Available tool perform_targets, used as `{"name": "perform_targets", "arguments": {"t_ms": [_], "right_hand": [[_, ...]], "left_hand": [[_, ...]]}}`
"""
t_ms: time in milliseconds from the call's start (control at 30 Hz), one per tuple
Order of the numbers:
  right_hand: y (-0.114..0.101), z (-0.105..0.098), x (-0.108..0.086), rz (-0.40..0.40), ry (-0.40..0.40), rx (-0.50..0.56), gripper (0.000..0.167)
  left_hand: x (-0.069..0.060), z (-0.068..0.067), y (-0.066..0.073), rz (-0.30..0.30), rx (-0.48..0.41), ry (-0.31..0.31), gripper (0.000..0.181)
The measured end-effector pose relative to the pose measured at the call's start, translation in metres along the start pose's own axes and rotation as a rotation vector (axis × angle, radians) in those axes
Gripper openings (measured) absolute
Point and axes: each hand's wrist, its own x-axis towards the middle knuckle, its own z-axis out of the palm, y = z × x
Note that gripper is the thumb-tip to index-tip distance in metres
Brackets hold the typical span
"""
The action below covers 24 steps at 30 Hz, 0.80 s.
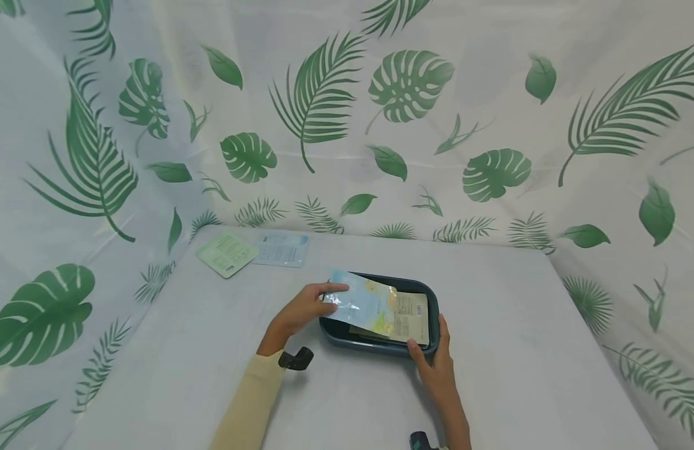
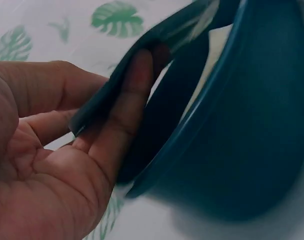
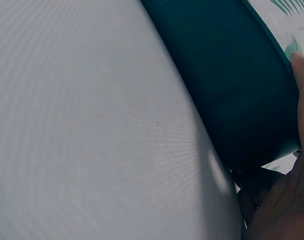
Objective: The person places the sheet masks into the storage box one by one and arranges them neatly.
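Observation:
A light blue sheet mask packet (image 1: 361,303) with a yellow-green print is pinched by its left end between the thumb and fingers of my left hand (image 1: 299,310). It slants over a dark blue tray (image 1: 347,339). Under it, inside the tray, lies a beige packet (image 1: 416,315); its left part is covered. My right hand (image 1: 437,369) grips the tray's right front corner, thumb on the rim. In the left wrist view the held packet (image 2: 157,37) looks dark and stands edge-on above the tray's wall (image 2: 252,130). The right wrist view shows the tray's outer side (image 3: 222,75).
A green packet (image 1: 227,254) and a pale blue packet (image 1: 282,249) lie side by side at the table's back left. White cloth covers the table (image 1: 527,350). A leaf-print curtain (image 1: 336,112) hangs behind and along the sides.

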Motion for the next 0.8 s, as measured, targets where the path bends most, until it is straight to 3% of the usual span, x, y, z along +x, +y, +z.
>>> {"name": "perform_targets", "arguments": {"t_ms": [133,233,467,800], "right_hand": [[0.001,0.000,-0.002,-0.006,0.004,0.009,0.088],[0.001,0.001,-0.003,-0.011,0.004,0.011,0.088],[0.002,0.001,-0.005,-0.006,-0.003,0.008,0.087],[-0.002,-0.001,-0.003,-0.003,-0.003,0.009,0.088]], "left_hand": [[0.016,0.026,0.002,-0.018,0.085,-0.028,0.049],[0.022,0.042,0.001,-0.013,0.179,-0.009,0.048],[0.024,0.065,0.006,-0.003,0.649,0.065,0.070],[0.019,0.080,0.011,-0.069,0.845,0.145,0.090]]}}
